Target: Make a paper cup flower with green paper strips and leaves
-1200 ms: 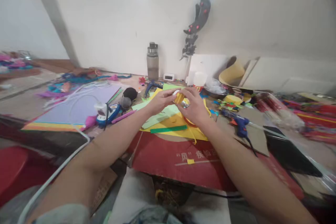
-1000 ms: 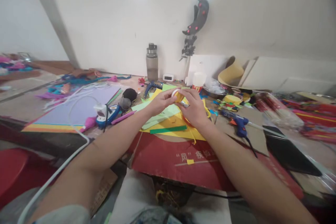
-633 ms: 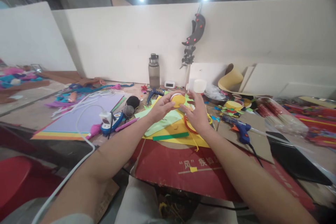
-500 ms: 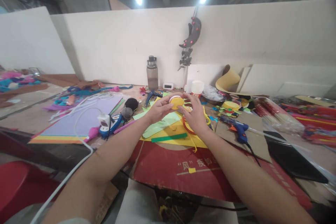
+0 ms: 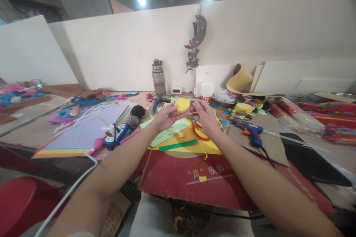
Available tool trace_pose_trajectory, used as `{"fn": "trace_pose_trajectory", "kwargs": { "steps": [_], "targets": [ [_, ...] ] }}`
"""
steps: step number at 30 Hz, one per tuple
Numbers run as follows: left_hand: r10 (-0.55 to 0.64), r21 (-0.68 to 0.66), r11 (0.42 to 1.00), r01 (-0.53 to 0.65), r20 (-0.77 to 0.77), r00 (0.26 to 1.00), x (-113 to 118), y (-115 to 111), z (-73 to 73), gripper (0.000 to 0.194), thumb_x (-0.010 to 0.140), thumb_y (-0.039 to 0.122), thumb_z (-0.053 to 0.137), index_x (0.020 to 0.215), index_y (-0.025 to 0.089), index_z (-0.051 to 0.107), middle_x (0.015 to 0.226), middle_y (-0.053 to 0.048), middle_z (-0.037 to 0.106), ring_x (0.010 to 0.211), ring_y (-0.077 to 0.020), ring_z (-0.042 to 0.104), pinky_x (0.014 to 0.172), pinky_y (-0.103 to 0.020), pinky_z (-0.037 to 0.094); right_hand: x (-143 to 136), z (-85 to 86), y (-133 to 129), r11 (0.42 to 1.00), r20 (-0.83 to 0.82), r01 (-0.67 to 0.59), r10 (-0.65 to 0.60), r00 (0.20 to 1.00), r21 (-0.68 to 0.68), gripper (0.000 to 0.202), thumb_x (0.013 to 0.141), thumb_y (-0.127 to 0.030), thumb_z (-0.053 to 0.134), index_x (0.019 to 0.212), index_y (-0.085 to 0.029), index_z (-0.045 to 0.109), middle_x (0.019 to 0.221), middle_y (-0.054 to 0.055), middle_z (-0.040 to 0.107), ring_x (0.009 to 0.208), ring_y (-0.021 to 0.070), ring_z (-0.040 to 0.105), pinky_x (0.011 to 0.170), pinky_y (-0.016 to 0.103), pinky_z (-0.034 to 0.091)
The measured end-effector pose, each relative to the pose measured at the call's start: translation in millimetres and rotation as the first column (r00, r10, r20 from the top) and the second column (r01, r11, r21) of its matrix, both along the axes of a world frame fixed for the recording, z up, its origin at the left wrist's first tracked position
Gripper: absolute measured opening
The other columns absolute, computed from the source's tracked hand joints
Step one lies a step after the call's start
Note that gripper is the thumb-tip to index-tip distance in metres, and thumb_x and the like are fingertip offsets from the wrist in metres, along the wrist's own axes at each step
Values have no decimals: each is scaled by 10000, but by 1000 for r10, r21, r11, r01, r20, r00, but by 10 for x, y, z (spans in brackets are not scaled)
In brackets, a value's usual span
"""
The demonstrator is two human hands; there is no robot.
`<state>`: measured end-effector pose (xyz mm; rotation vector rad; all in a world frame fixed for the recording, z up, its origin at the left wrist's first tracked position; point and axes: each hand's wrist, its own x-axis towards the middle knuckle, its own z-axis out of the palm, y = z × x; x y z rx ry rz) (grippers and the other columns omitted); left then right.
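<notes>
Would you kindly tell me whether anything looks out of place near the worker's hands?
A small yellow scrap lies alone across the printed line on the red cardboard, apart from the yellow sheet, so it looks stray. I see no spill.

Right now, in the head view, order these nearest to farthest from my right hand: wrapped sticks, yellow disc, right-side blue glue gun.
1. Yellow disc: left of your right hand, in your left hand.
2. Blue glue gun: to the right, on cardboard.
3. Wrapped sticks: farthest right of these.
</notes>
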<state>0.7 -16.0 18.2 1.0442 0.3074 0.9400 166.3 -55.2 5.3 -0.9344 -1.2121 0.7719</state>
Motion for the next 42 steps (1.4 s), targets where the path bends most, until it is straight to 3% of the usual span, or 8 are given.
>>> {"fn": "trace_pose_trajectory", "kwargs": {
  "steps": [6, 10, 14, 21, 27, 30, 35, 42],
  "targets": [
    [-34, -77, 997, 33, -8, 999, 13, 26, -20, 289, 913, 131, 516, 1160, 70, 651, 1159, -188, 728, 1153, -289, 680, 1101, -512, 457, -15, 9, -20, 1000, 5, -8, 8, 1000, 0, 410, 808, -591, 618, 955, -211, 656, 802, 2, 631, 724, 146, 571, 630, 275, 466],
    [-26, -68, 997, 25, -21, 999, 14, 32, -46, 253, 883, 105, 560, 1115, 85, 659, 1083, -159, 753, 1118, -273, 699, 1088, -514, 471, -2, -25, 30, 998, 54, 50, -49, 997, -25, 365, 759, -511, 686, 956, -203, 671, 718, -31, 567, 649, 128, 514, 580, 266, 431],
    [-31, -20, 999, 30, -42, 999, 20, 29, -68, 224, 869, 191, 646, 1072, 97, 665, 1037, -148, 759, 1066, -265, 718, 1037, -475, 523, 5, -39, 56, 997, 30, 49, -48, 998, -53, 349, 729, -506, 713, 884, -197, 666, 725, -14, 627, 652, 136, 553, 576, 269, 441],
    [-76, 34, 996, 81, -129, 989, 40, 9, -46, 202, 828, 193, 687, 992, 75, 678, 919, -147, 756, 818, -219, 751, 750, -298, 609, 19, 20, -12, 995, 7, -44, 44, 999, -87, 357, 685, -502, 773, 775, -196, 615, 661, -7, 643, 606, 146, 606, 589, 284, 490],
    [-63, -28, 998, 59, -199, 978, 39, 49, -22, 238, 930, 272, 577, 966, 57, 671, 814, -122, 730, 604, -126, 677, 495, -188, 497, 80, -11, 43, 998, 184, -3, -9, 983, 64, 282, 807, -458, 662, 937, -208, 686, 801, 14, 678, 725, 169, 633, 675, 319, 518],
    [-18, 1, 1000, 19, -164, 986, 39, 48, -16, 208, 880, 273, 668, 961, 81, 660, 806, -85, 716, 610, -106, 660, 423, -160, 414, 132, -36, 81, 988, 323, 52, -96, 942, 143, 268, 852, -412, 612, 966, -211, 748, 937, 51, 727, 841, 192, 651, 787, 363, 529],
    [14, 68, 998, -6, -125, 992, 37, 45, -31, 312, 730, 197, 826, 972, 107, 650, 734, -26, 683, 581, -74, 619, 464, -150, 406, 208, -58, 121, 977, 471, 61, -153, 869, 205, 261, 913, -373, 574, 994, -234, 781, 985, 71, 741, 912, 213, 662, 856, 404, 534],
    [4, 4, 1000, -3, -94, 996, 50, 70, -68, 187, 877, 285, 703, 939, 115, 659, 885, -77, 725, 806, -155, 717, 756, -267, 564, 199, -66, 68, 906, 598, 52, -320, 735, 420, 254, 941, -277, 550, 1046, -260, 780, 998, 84, 718, 957, 228, 661, 884, 420, 534]
  ]
}}
